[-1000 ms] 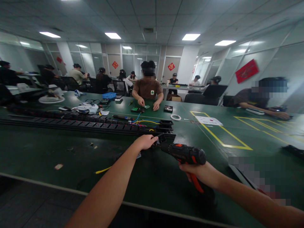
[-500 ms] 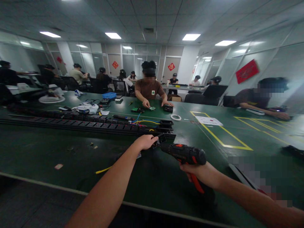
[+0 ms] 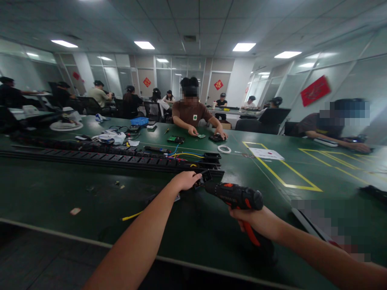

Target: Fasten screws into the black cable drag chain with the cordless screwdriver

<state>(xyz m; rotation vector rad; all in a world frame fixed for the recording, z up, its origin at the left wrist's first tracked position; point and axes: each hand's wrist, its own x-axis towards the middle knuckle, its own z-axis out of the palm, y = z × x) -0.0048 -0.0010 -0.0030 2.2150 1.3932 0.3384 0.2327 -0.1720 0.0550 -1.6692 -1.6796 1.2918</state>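
co-worker's left hand (image 3: 221,132) has moved over to black case (image 3: 214,138); wearer's left hand (image 3: 186,180) grips black part (image 3: 207,176), right hand (image 3: 256,220) grips drill (image 3: 236,196) just beside it.

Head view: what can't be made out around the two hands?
All in the head view:
- Tip of the black-and-orange pistol-shaped drill: too small and dark against the black, rectangular, open-framed part; contact can't be told.
- Left hand: most fingers hidden behind the hand itself.
- Right hand: fingers partly hidden by the drill.
- Thin yellow cable: one end hidden by the left forearm.
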